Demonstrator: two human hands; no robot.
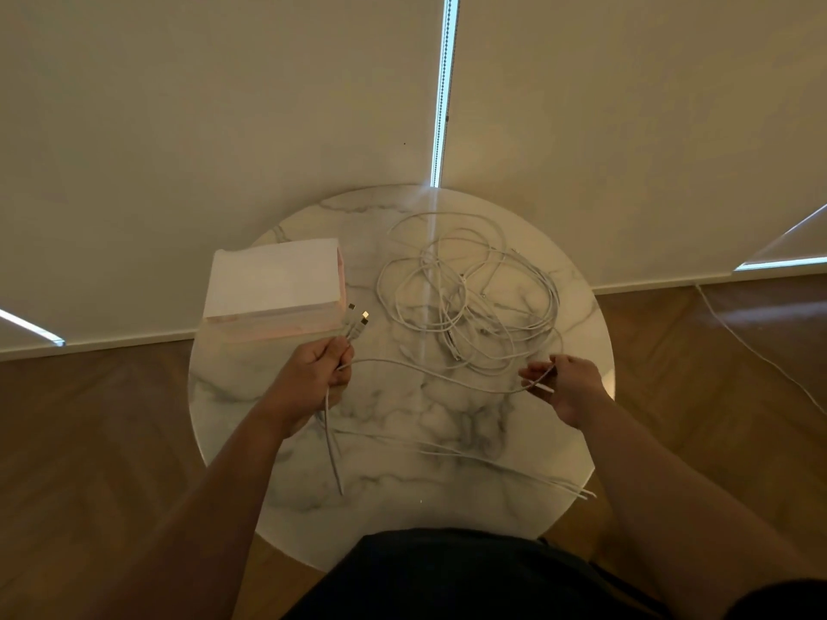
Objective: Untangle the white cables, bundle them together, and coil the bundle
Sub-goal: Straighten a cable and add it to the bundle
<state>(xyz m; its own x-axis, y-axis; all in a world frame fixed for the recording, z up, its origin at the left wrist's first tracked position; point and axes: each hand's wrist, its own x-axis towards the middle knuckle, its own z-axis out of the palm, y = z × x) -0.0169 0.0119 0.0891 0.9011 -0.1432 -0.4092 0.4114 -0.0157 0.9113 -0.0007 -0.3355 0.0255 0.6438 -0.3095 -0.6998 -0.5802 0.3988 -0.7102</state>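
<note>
A loose tangle of white cables (470,297) lies on the far right half of the round marble table (394,498). My left hand (313,378) grips several cable ends, whose metal plugs (360,317) stick out above the fist toward the box. Their tails hang below the fist and trail across the table's front. My right hand (564,387) pinches one white cable (425,371) near its end. That cable arcs across to my left hand. Other strands (514,469) run along the front right of the table.
A white box (273,279) with a pinkish base stands on the table's far left, just beyond my left hand. Wooden floor surrounds the table. Another white cord (756,351) lies on the floor at the right. Pale blinds hang behind.
</note>
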